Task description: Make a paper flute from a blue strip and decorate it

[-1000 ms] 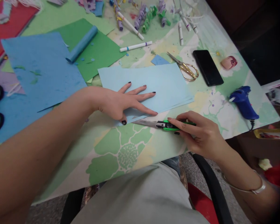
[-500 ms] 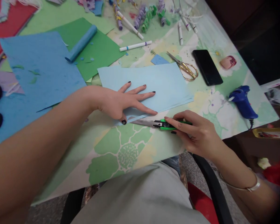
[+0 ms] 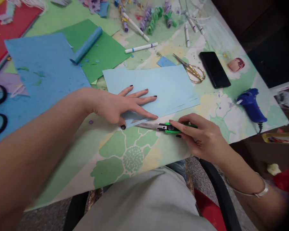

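While pressing down on the pale blue paper [image 3: 168,80] with the left hand [image 3: 114,107], working at its near edge with a green-handled cutter [image 3: 162,127] in the right hand [image 3: 202,134]. In the head view, having shifted the left hand slightly leftward across the paper since a second ago, and having brought the cutter a little further left along that near edge, with the paper left in much the same spot on the tabletop [image 3: 168,144]. Judged from this, probably feeding the blade [image 3: 148,126] further along the edge while steadying the paper close by. Holding the left fingers [image 3: 144,112] spread apart, flat on the paper and clamped on nothing, with the thumb near the blade tip. Holding the right fingers [image 3: 185,128] clamped on the cutter's handle, just off the paper's near edge. Cannot tell the depth of the tip under or between the layers. Seen just beside the paper's far right corner, gold-handled scissors [image 3: 194,73]; further right of the paper, a black phone [image 3: 214,70] and a blue glue gun [image 3: 251,104].
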Available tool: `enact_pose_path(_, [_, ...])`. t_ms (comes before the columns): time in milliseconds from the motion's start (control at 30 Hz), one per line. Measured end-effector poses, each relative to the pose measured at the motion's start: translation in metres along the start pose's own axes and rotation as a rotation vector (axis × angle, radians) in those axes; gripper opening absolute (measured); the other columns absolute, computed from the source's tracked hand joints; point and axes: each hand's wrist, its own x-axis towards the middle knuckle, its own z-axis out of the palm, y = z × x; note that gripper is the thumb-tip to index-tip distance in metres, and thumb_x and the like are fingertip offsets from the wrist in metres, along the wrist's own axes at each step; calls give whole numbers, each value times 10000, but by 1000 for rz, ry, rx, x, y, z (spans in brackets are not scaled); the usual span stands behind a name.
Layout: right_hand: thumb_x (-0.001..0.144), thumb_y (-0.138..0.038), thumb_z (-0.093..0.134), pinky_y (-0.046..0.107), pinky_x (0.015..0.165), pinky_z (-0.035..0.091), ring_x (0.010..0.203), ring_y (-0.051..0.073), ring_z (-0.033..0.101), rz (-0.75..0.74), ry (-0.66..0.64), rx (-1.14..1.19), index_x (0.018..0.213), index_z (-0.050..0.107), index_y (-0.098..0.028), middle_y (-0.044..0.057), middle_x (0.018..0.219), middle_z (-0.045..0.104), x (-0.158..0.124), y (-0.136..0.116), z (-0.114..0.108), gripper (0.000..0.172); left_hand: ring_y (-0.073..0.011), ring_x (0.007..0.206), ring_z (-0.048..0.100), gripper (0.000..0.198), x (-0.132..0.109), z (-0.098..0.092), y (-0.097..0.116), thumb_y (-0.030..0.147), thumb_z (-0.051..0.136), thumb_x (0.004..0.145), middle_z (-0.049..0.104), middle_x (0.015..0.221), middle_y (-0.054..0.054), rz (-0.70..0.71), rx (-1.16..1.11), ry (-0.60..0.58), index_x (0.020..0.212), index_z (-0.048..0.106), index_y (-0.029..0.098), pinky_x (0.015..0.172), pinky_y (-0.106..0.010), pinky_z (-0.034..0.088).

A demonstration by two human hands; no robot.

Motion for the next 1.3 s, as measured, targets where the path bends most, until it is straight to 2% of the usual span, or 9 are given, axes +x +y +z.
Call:
enact_pose_path(100, [847, -61, 456, 341, 656, 515, 839, 216, 597, -7, -9, 6, 1179, 620, -140, 146, 961, 613, -1, 0, 0, 378, -281, 1430, -81, 658, 0, 1, 2, 376, 593, 790, -83, 1551, 157, -2, -2, 21, 1388, 323, 418, 1122, -539, -81])
enact_pose_path(267, [839, -54, 450, 341, 659, 516, 839, 210, 594, 0, -2, -2, 1195, 609, -167, 133, 968, 610, -2, 0, 0, 405, -275, 1430, -74, 627, -2, 1, 3, 435, 574, 807, -47, 1558, 151, 2, -47, 47, 1385, 339, 376, 1123, -545, -83])
enact_pose_path(600, [840, -61, 471, 348, 662, 515, 845, 219, 594, -6, 8, 6, 1219, 594, -190, 133, 972, 613, 0, -3, 4, 419, -283, 1429, -82, 617, -1, 2, 1, 469, 570, 793, -54, 1547, 192, 6, -47, 54, 1367, 350, 421, 1128, -540, -87])
enact_pose_path(800, [844, -68, 467, 336, 668, 518, 853, 209, 595, 7, -11, 15, 1235, 581, -207, 124, 990, 606, -1, -5, 3, 430, -285, 1429, -67, 663, -1, 2, -1, 501, 593, 765, 0, 1559, 158, 10, -54, 58, 1376, 360, 390, 1130, -526, -82])
enact_pose_path(967, [841, -56, 464, 336, 666, 515, 849, 206, 586, -2, -11, 8, 1235, 576, -192, 132, 995, 602, -1, -7, 4, 432, -300, 1426, -96, 656, 1, 1, -4, 438, 591, 776, -66, 1553, 155, 15, -28, 24, 1385, 349, 416, 1118, -528, -89])
enact_pose_path(1100, [837, -51, 457, 339, 669, 513, 864, 209, 587, 1, -11, 11, 1259, 555, -218, 124, 1011, 597, -1, -8, 4, 465, -291, 1414, -148, 748, 3, 1, -7, 274, 584, 759, -147, 1529, 188, 29, 31, -22, 1395, 263, 503, 1107, -529, -103])
enact_pose_path(1300, [841, -58, 455, 339, 668, 512, 853, 209, 587, 9, -7, 4, 1255, 559, -221, 122, 1001, 603, 1, -11, 5, 457, -310, 1408, -153, 800, 2, 0, -6, 223, 599, 731, -148, 1535, 175, 19, 38, -36, 1402, 255, 490, 1099, -537, -107])
